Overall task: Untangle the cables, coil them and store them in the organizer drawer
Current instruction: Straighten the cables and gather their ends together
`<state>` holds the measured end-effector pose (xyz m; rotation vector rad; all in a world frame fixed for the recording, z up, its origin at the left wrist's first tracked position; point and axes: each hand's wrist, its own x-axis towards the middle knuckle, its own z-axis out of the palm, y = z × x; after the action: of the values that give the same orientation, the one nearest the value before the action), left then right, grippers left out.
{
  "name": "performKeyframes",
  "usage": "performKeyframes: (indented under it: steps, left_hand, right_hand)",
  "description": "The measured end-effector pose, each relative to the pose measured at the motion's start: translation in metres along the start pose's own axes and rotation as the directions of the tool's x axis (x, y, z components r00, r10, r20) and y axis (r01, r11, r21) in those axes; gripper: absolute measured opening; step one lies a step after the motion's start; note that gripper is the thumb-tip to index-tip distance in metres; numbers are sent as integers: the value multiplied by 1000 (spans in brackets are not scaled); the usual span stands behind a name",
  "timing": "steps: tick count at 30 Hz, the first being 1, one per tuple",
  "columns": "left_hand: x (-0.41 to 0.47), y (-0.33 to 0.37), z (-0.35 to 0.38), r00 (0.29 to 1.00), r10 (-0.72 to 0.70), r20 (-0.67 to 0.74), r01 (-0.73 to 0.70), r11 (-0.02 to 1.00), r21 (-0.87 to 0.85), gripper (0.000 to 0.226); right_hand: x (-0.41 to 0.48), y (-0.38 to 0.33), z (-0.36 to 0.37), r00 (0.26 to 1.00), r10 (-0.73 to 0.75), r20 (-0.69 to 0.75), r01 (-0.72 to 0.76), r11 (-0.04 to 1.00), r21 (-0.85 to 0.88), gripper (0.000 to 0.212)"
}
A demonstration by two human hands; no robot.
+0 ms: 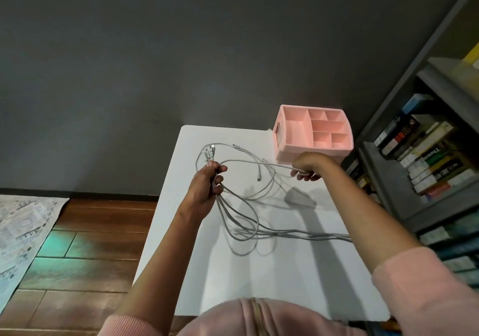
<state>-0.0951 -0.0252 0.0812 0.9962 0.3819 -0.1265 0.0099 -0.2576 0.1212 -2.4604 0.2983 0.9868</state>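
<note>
presently, untangling stage. left hand (207, 188) grip closed around a gathered bundle of the cables (241, 221), connector ends protruding just above the fist; right hand (308, 168) grip pinching a single strand drawn out sideways. to do this step well, judged: keep the left grip firm as an anchor, draw the one strand slowly away, and slacken where loops cross rather than pull tight. below both grips, the remaining loops hang onto the white tabletop (272, 284). just beyond the right grip stands the pink organizer (285, 151), compartments empty; its drawer is not clearly visible.
</note>
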Motion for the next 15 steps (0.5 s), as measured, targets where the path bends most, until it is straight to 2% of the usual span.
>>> performKeyframes:
  steps: [2, 4, 6, 9, 13, 15]
  left_hand:
    - [1, 1, 4, 1000, -1, -2, 1, 1000, -13, 27]
    - [4, 0, 7, 1000, -2, -4, 2, 1000, -25, 26]
    - [5, 0, 9, 1000, -2, -9, 1, 999, -42, 25]
    - [8, -1, 11, 1000, 4, -15, -5, 998, -64, 25]
    - [10, 0, 18, 1000, 10, -9, -11, 998, -55, 25]
    - [11, 0, 21, 1000, 9, 5, -8, 999, -45, 25]
  right_hand:
    - [4, 4, -2, 984, -134, -118, 155, 969, 193, 21]
    - [7, 8, -7, 945, -242, -218, 314, 858, 407, 21]
    - [2, 9, -15, 901, -371, -225, 433, 734, 522, 24]
    - [-2, 7, -24, 803, -524, -284, 589, 624, 514, 27]
    - [2, -2, -27, 753, -496, -432, 657, 550, 516, 13]
    - [5, -6, -27, 750, -465, -471, 662, 536, 524, 22]
